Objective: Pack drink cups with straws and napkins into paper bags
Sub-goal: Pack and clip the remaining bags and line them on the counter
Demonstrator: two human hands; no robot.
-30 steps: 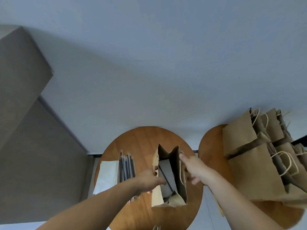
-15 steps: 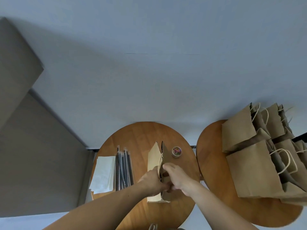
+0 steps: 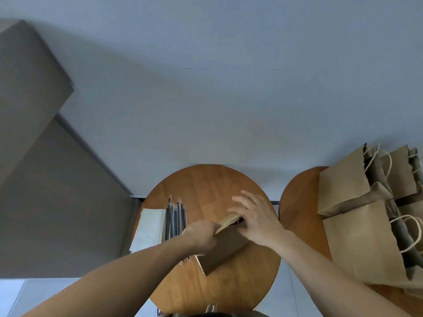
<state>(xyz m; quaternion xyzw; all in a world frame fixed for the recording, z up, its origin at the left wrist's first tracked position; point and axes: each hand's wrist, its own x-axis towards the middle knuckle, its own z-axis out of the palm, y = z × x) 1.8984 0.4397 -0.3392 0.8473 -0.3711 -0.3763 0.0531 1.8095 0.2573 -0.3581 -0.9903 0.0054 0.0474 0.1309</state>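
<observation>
Brown paper bag [image 3: 226, 250] lies tilted on the round wooden tabletop [image 3: 206, 184], its top pressed flat and its base pointing back toward the person. The left hand [image 3: 201, 234] grips the bag's upper edge, fingers curled round the paper at the near-left corner of the mouth. The right hand [image 3: 254, 216] sits just across from it, on the other side of that edge, with fingers spread and fairly straight. Its lower fingers touch the flattened top while the rest reach out beyond the bag; motion blur hides how firmly they press. What the bag holds cannot be seen with the mouth closed.

Just outside the left hand, partly hidden by its wrist, lies a bundle of dark straws [image 3: 175, 218] in clear wrappers, side by side and pointing away from the person. Touching the straws on their far side from the hand is a stack of white napkins [image 3: 150, 227], hanging a little over the tabletop's rim.

Well apart from the right hand, beyond its forearm, a second tabletop [image 3: 297, 202] carries a heap of brown bags [image 3: 357, 243] with twisted cord handles, leaning against one another, mouths facing away from the hands.
</observation>
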